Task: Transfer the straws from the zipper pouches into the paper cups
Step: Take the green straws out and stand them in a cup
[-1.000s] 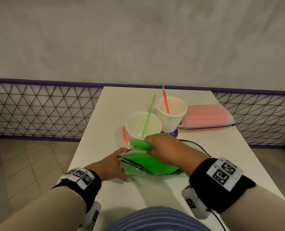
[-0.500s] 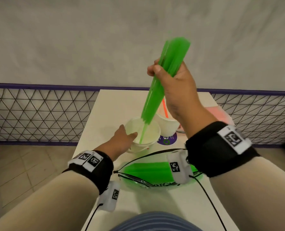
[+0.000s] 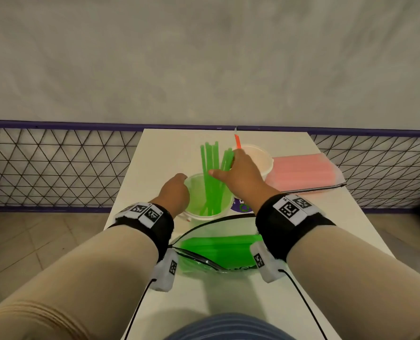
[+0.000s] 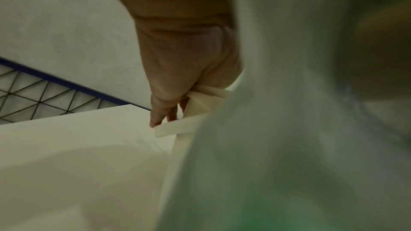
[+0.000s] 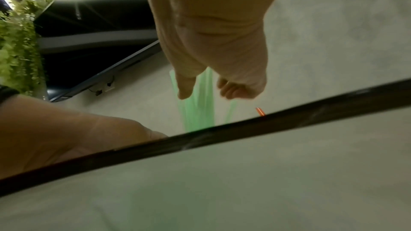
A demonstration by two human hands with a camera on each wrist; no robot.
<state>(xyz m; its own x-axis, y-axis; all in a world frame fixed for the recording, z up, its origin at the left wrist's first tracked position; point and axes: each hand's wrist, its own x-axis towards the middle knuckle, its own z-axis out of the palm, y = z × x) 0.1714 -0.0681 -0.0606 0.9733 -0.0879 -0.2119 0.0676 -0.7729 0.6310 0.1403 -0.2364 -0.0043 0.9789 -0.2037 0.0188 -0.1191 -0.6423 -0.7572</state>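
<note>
Several green straws point(image 3: 210, 177) stand fanned out in the near paper cup point(image 3: 204, 217). My right hand point(image 3: 238, 175) is over that cup, its thumb and curled fingers loosely on either side of the bunch; the right wrist view shows the green straws point(image 5: 198, 115) passing between them. My left hand point(image 3: 177, 190) grips the cup's left rim, and in the left wrist view its fingers point(image 4: 162, 110) pinch a folded paper tab. The far paper cup point(image 3: 262, 160) holds one orange straw point(image 3: 237, 141). Near me the green zipper pouch point(image 3: 218, 249) lies open with straws inside.
A pink zipper pouch point(image 3: 302, 170) full of pink straws lies right of the far cup. The white table point(image 3: 169, 148) is narrow, with a purple-railed wire fence point(image 3: 56, 168) behind it and tiled floor to the left. Sensor cables hang from both wrists.
My right hand pulled a bunch of green straws from the pouch, lifted it high, then lowered it into the near cup. My left hand moved from the pouch to the cup's rim.
</note>
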